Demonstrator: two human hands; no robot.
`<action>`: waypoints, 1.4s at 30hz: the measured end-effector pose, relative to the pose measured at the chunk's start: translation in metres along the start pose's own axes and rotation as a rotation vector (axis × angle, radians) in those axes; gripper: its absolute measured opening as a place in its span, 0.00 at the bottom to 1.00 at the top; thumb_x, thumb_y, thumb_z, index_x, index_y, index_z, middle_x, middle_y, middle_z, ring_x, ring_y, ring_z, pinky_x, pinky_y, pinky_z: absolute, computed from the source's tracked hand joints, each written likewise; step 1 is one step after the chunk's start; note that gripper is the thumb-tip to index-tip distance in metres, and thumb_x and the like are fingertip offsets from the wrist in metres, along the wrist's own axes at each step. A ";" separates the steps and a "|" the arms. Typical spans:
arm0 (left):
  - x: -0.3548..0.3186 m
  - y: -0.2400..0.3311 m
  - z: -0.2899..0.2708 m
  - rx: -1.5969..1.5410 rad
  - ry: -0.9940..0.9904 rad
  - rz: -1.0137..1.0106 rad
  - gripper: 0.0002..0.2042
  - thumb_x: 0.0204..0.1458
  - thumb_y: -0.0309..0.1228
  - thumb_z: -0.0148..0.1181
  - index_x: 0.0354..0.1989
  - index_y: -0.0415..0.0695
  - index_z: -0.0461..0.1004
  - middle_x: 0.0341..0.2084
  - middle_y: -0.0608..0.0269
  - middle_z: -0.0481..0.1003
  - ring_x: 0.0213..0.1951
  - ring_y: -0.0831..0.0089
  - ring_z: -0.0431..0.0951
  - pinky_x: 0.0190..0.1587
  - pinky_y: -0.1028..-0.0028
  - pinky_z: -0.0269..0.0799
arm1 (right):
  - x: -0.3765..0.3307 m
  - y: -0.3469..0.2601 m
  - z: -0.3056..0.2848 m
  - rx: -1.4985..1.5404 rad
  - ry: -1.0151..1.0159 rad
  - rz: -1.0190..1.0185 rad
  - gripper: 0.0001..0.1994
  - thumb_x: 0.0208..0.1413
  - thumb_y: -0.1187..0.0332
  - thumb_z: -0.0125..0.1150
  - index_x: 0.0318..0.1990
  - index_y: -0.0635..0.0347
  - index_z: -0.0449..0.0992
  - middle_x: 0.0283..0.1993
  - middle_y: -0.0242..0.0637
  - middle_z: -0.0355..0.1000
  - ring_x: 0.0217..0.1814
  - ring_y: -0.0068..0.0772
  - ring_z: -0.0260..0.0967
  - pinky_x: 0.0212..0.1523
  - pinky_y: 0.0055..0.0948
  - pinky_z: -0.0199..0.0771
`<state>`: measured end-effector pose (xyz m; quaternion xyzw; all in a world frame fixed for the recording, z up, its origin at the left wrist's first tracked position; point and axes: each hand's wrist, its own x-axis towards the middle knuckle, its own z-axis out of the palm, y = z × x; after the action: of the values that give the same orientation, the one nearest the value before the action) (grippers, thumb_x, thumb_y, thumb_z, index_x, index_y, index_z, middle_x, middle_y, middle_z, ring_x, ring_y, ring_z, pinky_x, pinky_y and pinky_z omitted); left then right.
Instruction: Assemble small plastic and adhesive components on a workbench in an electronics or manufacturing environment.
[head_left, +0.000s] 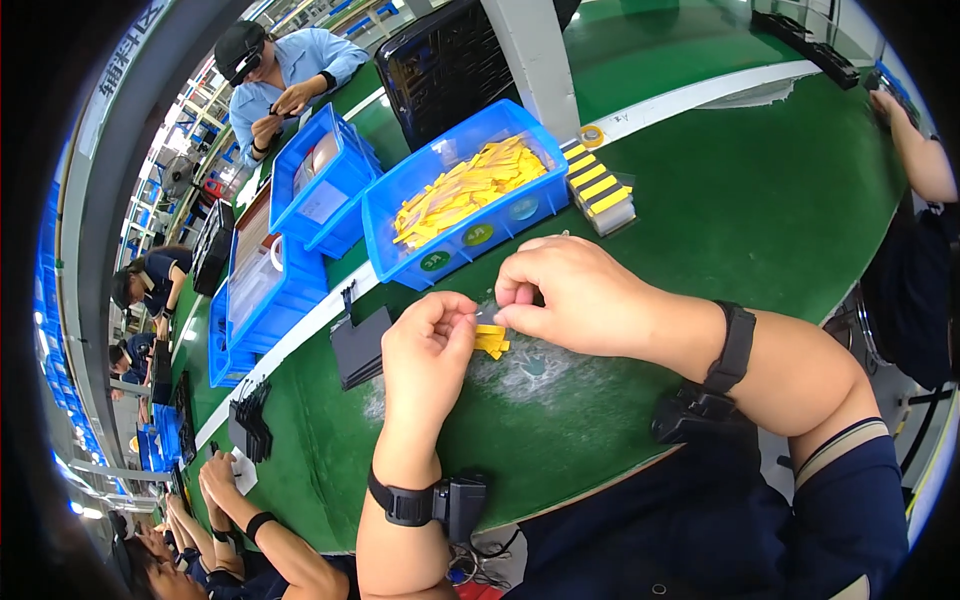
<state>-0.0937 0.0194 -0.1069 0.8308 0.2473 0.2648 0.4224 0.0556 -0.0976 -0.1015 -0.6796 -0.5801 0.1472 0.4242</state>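
Note:
My left hand (428,345) and my right hand (565,292) meet above the green work surface (760,210). Together they pinch a small grey piece (487,316) between their fingertips. A few small yellow strips (491,342) sit just below that piece, held under my left thumb. Both wrists wear black bands with small black devices. Straight ahead stands a blue bin (440,245) filled with many yellow strips (470,188).
A stack of black-and-yellow striped pieces (598,190) lies right of the bin. Dark flat sheets (360,347) lie at left. More blue bins (325,185) stand behind. Other people work along the line at left, and one person's arm (915,150) shows at far right.

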 end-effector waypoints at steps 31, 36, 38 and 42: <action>-0.015 0.044 0.009 0.431 0.155 0.446 0.06 0.48 0.19 0.55 0.34 0.37 0.75 0.30 0.54 0.74 0.32 0.63 0.74 0.38 0.70 0.70 | -0.105 -0.069 -0.130 1.437 0.117 -1.163 0.11 0.56 0.75 0.51 0.42 0.72 0.74 0.42 0.47 0.71 0.43 0.40 0.68 0.45 0.34 0.64; -0.025 0.080 0.033 0.533 -0.033 0.417 0.08 0.44 0.20 0.59 0.35 0.43 0.74 0.32 0.57 0.76 0.34 0.60 0.76 0.41 0.67 0.70 | -0.106 -0.060 -0.155 1.349 0.179 -1.223 0.11 0.57 0.74 0.51 0.43 0.72 0.73 0.43 0.47 0.71 0.43 0.40 0.68 0.44 0.34 0.65; -0.025 0.096 0.050 0.453 -0.224 0.635 0.09 0.44 0.18 0.56 0.34 0.41 0.74 0.31 0.57 0.76 0.34 0.59 0.76 0.39 0.65 0.71 | -0.115 -0.055 -0.161 1.498 0.163 -1.091 0.11 0.57 0.74 0.50 0.43 0.72 0.73 0.44 0.47 0.71 0.43 0.41 0.67 0.44 0.34 0.66; -0.025 0.109 0.086 0.291 -0.481 0.690 0.09 0.46 0.19 0.56 0.36 0.40 0.74 0.29 0.55 0.75 0.32 0.60 0.76 0.36 0.67 0.70 | -0.115 -0.010 -0.190 1.396 -0.011 -1.071 0.12 0.58 0.72 0.51 0.45 0.72 0.72 0.45 0.49 0.70 0.45 0.43 0.68 0.46 0.35 0.66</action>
<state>-0.0361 -0.1024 -0.0654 0.9535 -0.1148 0.1520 0.2334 0.1480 -0.2796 -0.0144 0.0991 -0.6004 0.2526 0.7522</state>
